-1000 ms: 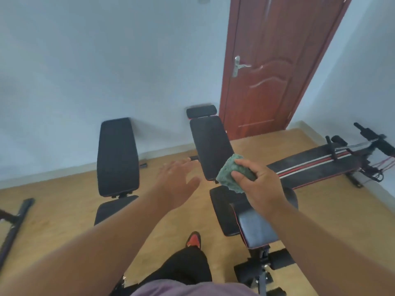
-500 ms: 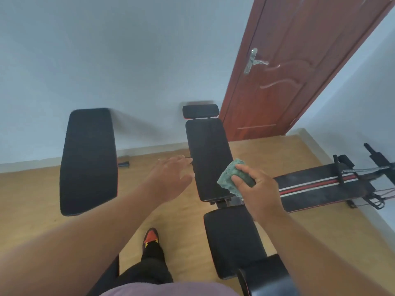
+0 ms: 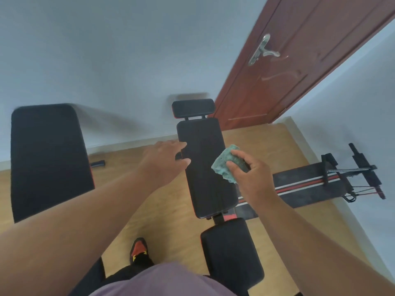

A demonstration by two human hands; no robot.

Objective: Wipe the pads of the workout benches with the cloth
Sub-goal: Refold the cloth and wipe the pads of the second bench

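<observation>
On a wood floor (image 3: 166, 201) by a pale wall and red door (image 3: 299, 67), three black benches; over the middle backrest (image 3: 203, 167) the right hand (image 3: 250, 176) pinches a green cloth (image 3: 224, 165), left hand (image 3: 164, 159) flat-fingered at the pad's left edge

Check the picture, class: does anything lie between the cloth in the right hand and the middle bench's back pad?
Nothing visible does. The right hand grips the cloth just over the back pad, whose surface is bare. The left hand reaches only its left edge.
</observation>
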